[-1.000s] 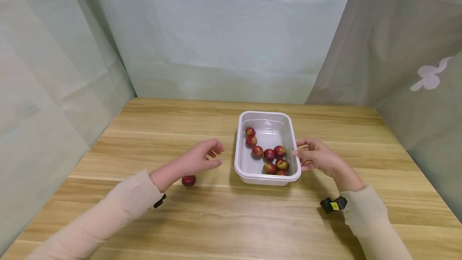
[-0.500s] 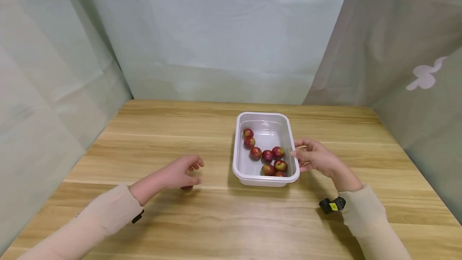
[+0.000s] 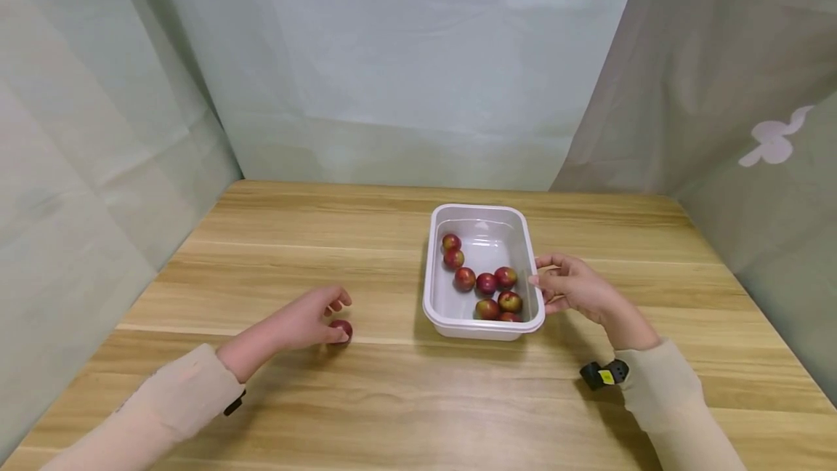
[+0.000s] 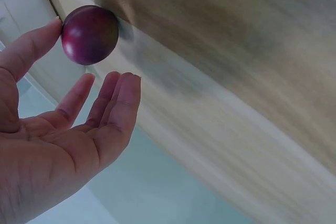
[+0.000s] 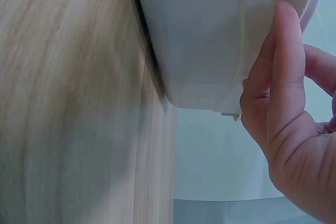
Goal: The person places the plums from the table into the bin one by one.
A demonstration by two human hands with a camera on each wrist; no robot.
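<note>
Now reaching back across the bench (image 3: pixel 275 398), left hand (image 3: pixel 302 322) closing on the lone plum (image 3: pixel 341 328), thumb touching, fingers (image 4: pixel 118 95) not yet clenched. Right hand (image 3: pixel 575 286) steadying the tub (image 3: pixel 484 327), fingers pressing its wall; plum likely joining the rest.

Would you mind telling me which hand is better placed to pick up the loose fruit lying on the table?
The left hand, probably. Its thumb already touches the loose red fruit on the table, with the fingers spread beside it. The right hand rests against the far side of the white tub, away from that fruit.
</note>
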